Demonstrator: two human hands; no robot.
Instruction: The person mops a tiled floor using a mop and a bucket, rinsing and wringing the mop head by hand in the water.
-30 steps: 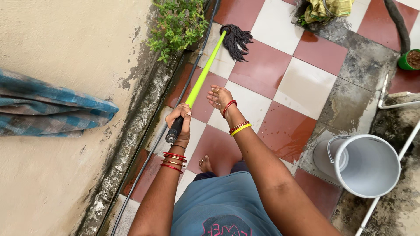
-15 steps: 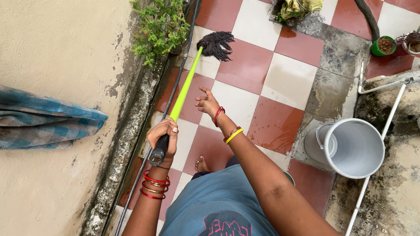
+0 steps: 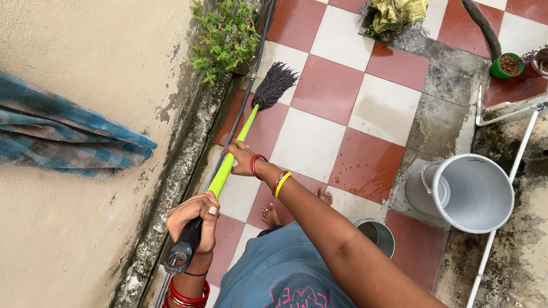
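Left hand: [image 3: 194, 219] clenched round the black grip at the near end of the mop handle [image 3: 228, 162].
Right hand: [image 3: 242, 158] grasping the green shaft further along, ahead of the left.
Mop head: [image 3: 274, 84] dark strands on a red tile, beyond both hands, beside the wall drain.
Long axis: 1 straight slant from the left hand, through the right, up to the head.
Nearer hand: the right.
Off to the right: 1 white bucket [image 3: 474, 194], well apart.

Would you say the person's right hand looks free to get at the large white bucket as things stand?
Probably not at once: the right hand grips the mop handle, as does the left hand. The white bucket stands apart on bare tiles, nothing blocking it.
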